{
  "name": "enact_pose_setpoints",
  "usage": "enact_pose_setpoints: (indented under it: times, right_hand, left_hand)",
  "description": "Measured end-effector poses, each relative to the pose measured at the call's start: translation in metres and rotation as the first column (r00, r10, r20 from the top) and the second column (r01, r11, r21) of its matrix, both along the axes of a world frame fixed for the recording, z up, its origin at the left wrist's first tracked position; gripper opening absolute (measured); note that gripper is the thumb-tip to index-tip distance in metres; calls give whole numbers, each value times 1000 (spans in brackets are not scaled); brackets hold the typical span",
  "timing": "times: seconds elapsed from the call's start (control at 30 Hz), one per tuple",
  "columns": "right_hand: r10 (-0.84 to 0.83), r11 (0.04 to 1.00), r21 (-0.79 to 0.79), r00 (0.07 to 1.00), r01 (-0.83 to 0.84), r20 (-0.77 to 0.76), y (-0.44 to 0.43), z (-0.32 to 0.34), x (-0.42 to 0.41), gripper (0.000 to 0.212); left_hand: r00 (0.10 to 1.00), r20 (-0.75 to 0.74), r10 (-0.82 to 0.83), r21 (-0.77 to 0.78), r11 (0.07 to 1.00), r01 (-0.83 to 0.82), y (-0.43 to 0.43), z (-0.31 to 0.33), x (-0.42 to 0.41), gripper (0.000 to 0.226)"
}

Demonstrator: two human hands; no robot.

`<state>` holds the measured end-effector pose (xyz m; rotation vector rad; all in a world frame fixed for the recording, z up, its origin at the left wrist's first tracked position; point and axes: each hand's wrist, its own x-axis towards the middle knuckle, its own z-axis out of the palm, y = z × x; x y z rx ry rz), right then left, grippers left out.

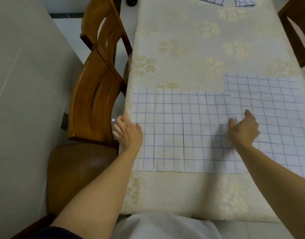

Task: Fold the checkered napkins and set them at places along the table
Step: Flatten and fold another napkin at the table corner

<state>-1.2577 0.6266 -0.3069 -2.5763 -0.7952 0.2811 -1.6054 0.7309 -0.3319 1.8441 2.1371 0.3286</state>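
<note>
Napkin position: lies unfolded by the tabletop near edge, long axis left-to-right, spanning from left hand, fingers relaxed at the tabletop's left edge, to right hand, curled at the napkin's right edge, pinch unconfirmed.

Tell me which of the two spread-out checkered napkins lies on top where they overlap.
The left napkin, beside the wooden chair: its right edge runs unbroken over the right napkin, hiding part of that one's left side.
</note>
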Motion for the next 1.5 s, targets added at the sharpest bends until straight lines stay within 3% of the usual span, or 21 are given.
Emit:
enact_pose_setpoints:
  times: [0.1, 0.2, 0.33, 0.5, 0.67, 0.8, 1.0, 1.2, 1.27, 1.4, 1.5]
  right_hand:
    - [274, 960, 47, 959, -277, 75, 9, -5, -32, 63]
    - [511, 859, -73, 858, -507, 55, 25, -17, -73, 60]
    - [689, 699, -223, 723, -679, -41, 37, -45, -106, 58]
    - [684, 674, -337, 728, -658, -52, 19, -59, -81, 67]
    - [586, 745, -364, 809, -559, -43, 26, -54, -55, 76]
    - [660, 732, -270, 750, -625, 54, 79, -44, -72, 66]
    - [724, 642, -328, 689, -693, -36, 100, -55, -65, 63]
    - [622, 685, -420, 778, -595, -86, 85, -49, -19, 73]
    - [608, 726, -385, 794, -569, -27, 81, -41, -32, 73]
    - [650, 753, -172, 759, -635, 39, 31, -24, -100, 62]
    - [661, 737, -164, 750, -656, -29, -24, -39, -142, 61]
  left_hand:
    - [961, -6, -275, 7, 961, 275, -6, 3, 32, 62]
    - [858, -5, -514, -70, 856, 512, -8, 0, 78, 62]
    - [786, -63, -615, -220, 777, 590, 1, -20, 112, 67]
    - [702, -198, -684, -204, 729, 653, 22, -36, 84, 70]
    - [759, -173, -628, -192, 777, 600, 39, -34, 76, 71]
    - [786, -78, -613, -98, 789, 606, 44, -22, 113, 67]
    - [760, -189, -621, -237, 780, 579, 70, -33, 126, 67]
    - [787, -169, -593, -272, 796, 541, 90, -31, 100, 71]
    - [768, -194, -610, -264, 787, 558, 82, -22, 100, 73]
    - [744, -191, -641, -27, 761, 649, 13, -3, 101, 69]
    - [743, -179, -645, -93, 762, 640, -54, -23, 85, 70]
